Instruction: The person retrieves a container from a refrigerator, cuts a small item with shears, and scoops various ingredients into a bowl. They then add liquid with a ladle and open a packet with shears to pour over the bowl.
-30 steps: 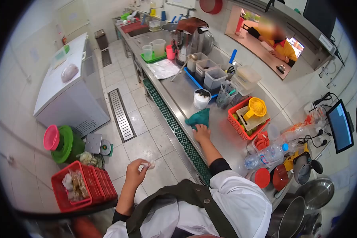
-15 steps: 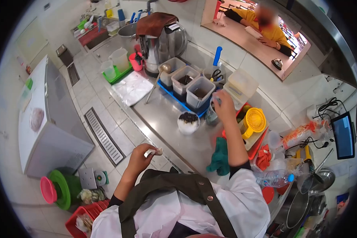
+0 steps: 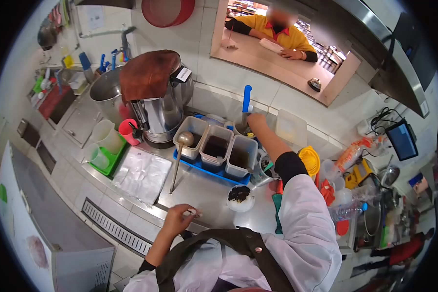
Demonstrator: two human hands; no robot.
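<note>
Pinching pale scrap (image 3: 194, 212), left hand (image 3: 178, 219); right hand (image 3: 258, 122), grip hidden. Middle tub (image 3: 210, 161): dark liquid (image 3: 216, 146). Cup (image 3: 241, 206): dark topping (image 3: 239, 193).

Illumination is bright and broadly even. Glossy highlights register on the steel urn (image 3: 156, 114) and plastic bags (image 3: 143, 173). Fisheye distortion bows the chest freezer (image 3: 80, 263) near a black surround. Lower-right detail is soft; blurring masks the head of the person (image 3: 297, 36) at the serving hatch (image 3: 297, 73).
</note>
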